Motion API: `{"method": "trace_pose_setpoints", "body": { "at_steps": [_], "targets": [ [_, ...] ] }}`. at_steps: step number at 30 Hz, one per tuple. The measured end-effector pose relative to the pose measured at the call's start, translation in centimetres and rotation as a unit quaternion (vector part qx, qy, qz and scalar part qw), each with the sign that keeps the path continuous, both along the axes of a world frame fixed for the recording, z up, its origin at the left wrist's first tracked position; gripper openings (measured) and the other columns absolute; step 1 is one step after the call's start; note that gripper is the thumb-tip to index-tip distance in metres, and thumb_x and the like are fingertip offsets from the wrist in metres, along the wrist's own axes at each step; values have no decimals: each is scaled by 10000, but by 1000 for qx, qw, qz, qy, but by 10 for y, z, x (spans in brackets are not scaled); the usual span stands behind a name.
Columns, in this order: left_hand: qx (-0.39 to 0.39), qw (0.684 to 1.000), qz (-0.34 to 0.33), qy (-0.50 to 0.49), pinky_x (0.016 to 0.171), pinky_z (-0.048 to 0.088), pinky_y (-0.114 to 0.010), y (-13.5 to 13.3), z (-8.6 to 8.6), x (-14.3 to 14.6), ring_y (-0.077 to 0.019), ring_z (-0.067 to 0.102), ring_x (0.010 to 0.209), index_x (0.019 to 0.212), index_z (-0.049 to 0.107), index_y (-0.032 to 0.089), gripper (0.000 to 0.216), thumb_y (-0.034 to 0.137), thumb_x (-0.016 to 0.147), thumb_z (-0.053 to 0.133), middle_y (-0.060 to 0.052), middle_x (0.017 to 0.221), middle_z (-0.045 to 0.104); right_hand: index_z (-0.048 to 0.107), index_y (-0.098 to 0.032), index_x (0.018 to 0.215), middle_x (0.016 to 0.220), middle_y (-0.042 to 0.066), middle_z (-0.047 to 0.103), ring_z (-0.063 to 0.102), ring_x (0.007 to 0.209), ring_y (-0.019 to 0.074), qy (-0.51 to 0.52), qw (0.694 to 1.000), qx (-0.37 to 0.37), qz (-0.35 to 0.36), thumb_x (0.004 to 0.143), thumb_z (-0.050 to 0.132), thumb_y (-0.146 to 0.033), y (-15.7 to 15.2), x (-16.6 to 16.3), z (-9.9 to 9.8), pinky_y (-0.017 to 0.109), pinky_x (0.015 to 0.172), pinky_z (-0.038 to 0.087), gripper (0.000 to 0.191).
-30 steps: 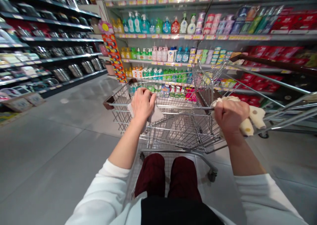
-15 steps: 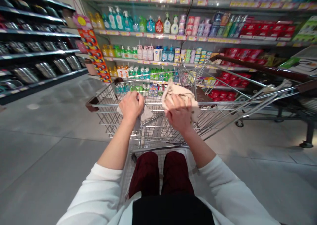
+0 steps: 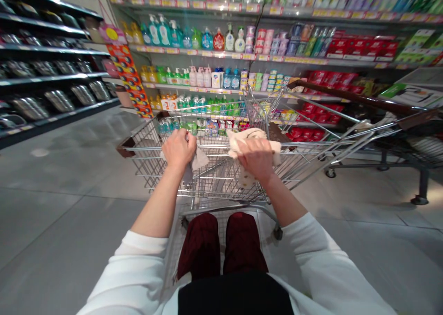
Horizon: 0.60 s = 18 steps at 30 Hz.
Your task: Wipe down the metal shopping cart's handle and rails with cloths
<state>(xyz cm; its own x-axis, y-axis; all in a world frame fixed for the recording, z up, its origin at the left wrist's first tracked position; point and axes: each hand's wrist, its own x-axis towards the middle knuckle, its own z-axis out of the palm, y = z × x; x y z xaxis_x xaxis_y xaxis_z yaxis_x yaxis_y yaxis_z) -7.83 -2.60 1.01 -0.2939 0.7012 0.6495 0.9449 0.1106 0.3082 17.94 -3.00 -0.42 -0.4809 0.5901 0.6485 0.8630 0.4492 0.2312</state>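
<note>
A wire shopping cart stands side-on in front of my legs. My left hand is closed at its top side rail, with a light grey cloth bunched in it and hanging below the fingers. Farther right on the same rail, my right hand is wrapped over a cream cloth with small dark marks. That cloth is folded round the rail, and part of it hangs down inside the mesh. The fingertips of both hands are partly hidden.
Shelves of pump bottles and red packs rise behind the cart. Metal pots fill a rack at the left. A second cart stands close on the right. The cart's brown handle slants at the upper right. Grey floor tiles lie around.
My right hand has shifted slightly right along the rail and turned, its fingers now curled round the cream cloth, which hangs lower. My left hand has barely moved. The view has shifted slightly.
</note>
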Motion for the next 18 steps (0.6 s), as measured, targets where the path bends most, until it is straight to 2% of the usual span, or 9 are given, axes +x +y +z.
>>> {"method": "trace_pose_setpoints", "body": {
  "at_steps": [5,8,10,13,18],
  "targets": [
    [0,1000,10,3,682,324,-339,1,-3,1,-262,622,905,904,635,216,261,336,953,408,-92,950,663,680,-168,1179,1085,146,703,558,1026,281,7,996,72,-47,992,455,-442,10,92,-6,420,948,328,401],
    [5,1000,8,-3,693,334,-341,3,-4,2,-264,619,911,905,632,213,264,340,954,405,-95,946,658,687,-155,1145,1101,167,698,563,1054,295,34,991,101,-78,986,457,-448,11,112,-11,439,989,320,405],
    [10,1000,8,-7,692,335,-342,3,-5,3,-263,617,903,904,632,211,262,338,951,408,-95,944,658,675,-181,1177,1123,158,693,554,1077,297,43,989,110,-94,997,440,-441,9,104,-13,463,1030,298,394],
    [15,1000,5,-8,684,331,-339,3,-6,3,-255,611,885,903,638,208,265,336,949,411,-92,946,662,631,-249,1275,1139,113,688,541,1078,277,22,993,91,-76,1012,428,-379,4,68,-12,477,1055,280,356],
    [25,1000,-3,-11,693,342,-342,4,-8,4,-250,602,884,900,641,204,267,334,953,414,-93,933,655,595,-268,1337,1050,88,687,528,969,257,-34,999,2,-25,1011,435,-284,1,-17,-1,430,911,328,364]
  ]
}}
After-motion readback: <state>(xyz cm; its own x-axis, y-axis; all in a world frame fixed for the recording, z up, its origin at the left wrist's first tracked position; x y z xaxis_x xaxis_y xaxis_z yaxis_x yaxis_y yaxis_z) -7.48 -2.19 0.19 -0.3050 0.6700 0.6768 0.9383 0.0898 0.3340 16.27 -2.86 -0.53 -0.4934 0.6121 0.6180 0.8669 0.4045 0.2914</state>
